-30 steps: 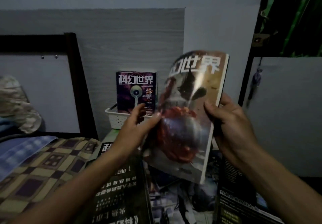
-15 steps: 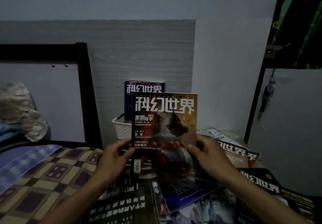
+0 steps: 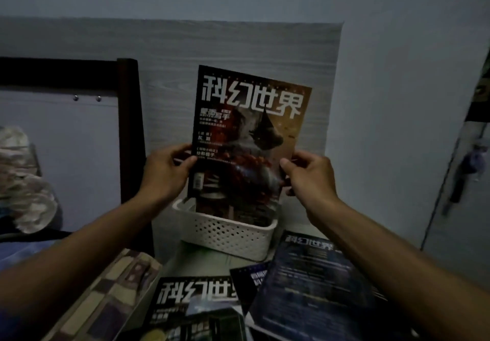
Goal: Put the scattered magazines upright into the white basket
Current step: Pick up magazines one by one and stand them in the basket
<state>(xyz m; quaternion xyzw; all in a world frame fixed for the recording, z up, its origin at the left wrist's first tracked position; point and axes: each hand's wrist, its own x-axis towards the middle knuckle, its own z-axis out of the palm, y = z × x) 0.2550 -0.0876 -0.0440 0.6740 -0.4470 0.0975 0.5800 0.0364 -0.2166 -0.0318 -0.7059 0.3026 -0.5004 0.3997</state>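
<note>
The person holds one magazine [image 3: 249, 139] upright with both hands, its cover turned toward the camera, with big white letters at the top and a dark red and orange picture below. The left hand [image 3: 165, 171] grips the left edge of the magazine, the thumb lying on the cover and the fingers curled behind it. The right hand [image 3: 309, 176] pinches the right edge in the same way, thumb in front and fingers behind. The bottom part of the magazine is already inside the white basket [image 3: 225, 230], behind its front wall, and the top leans a little to the right. The basket has small holes in its walls and stands on a pale surface, close to a grey wood-pattern board [image 3: 169, 49] behind it. In front of the basket more magazines lie flat: a black magazine [image 3: 196, 295] with white letters near the bottom of the view, and a dark blue magazine [image 3: 313, 279] to the right of it, which partly lies under the right forearm. A small black booklet [image 3: 245, 279] shows between these two. At the left there is a checkered blanket [image 3: 111, 295] and a dark wooden bed frame [image 3: 130, 128]. The room is dim, so small print on the covers cannot be read.
</note>
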